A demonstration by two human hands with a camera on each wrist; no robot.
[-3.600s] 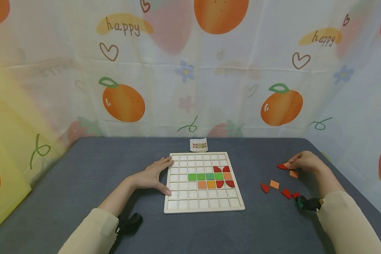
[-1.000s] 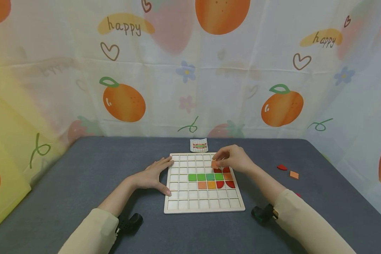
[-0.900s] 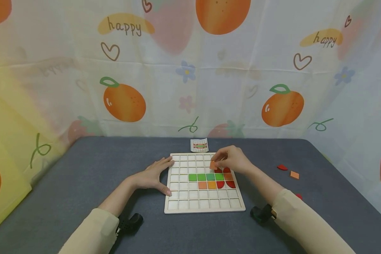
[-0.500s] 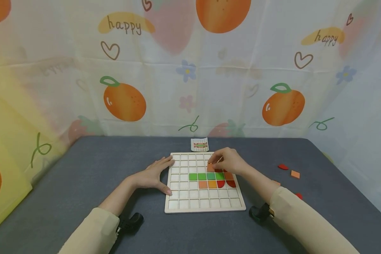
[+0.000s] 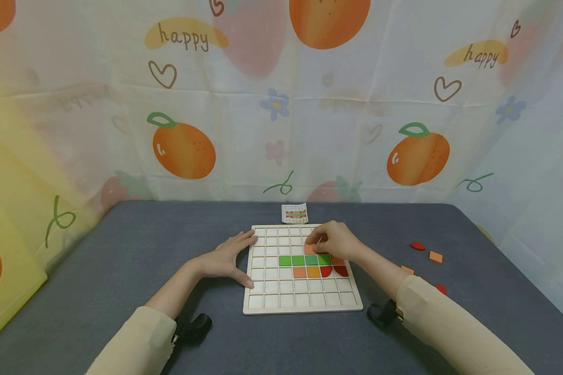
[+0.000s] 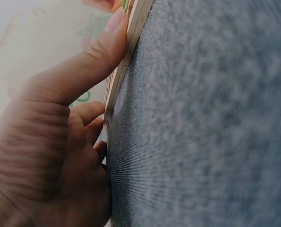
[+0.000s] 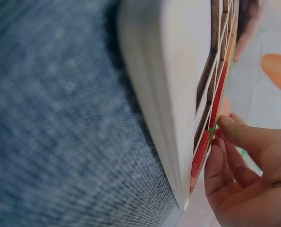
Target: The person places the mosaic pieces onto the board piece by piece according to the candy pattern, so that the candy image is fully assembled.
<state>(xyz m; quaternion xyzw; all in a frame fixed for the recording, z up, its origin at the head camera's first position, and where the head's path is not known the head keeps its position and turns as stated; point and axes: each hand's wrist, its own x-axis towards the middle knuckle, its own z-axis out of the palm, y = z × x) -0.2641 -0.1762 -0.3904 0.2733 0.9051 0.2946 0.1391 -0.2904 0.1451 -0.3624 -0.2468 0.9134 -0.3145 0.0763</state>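
Observation:
A pale wooden grid board (image 5: 303, 311) lies on the dark table. My left hand (image 5: 222, 260) rests along its left edge, fingers spread, with the thumb (image 6: 95, 59) on the rim in the left wrist view. My right hand (image 5: 340, 242) pinches an orange square tile (image 5: 309, 249) over a cell just above the row of green tiles (image 5: 298, 260). Below that row sit two orange tiles (image 5: 307, 272) and two rounded red pieces (image 5: 326, 271). The right hand covers the upper-right cells; in the right wrist view, red pieces (image 7: 200, 153) show close to its fingertips.
Behind the board lies a small pattern card (image 5: 294, 214). Loose to the right are a red piece (image 5: 418, 246), an orange square (image 5: 436, 257), another orange tile (image 5: 407, 270) and a red piece (image 5: 441, 289), some partly behind the right arm. A printed curtain (image 5: 244, 146) hangs behind the table.
The right hand has gone from the loose pieces to the board with an orange tile, then shifted slightly left and lowered it toward a cell. The left hand stays at the board's edge.

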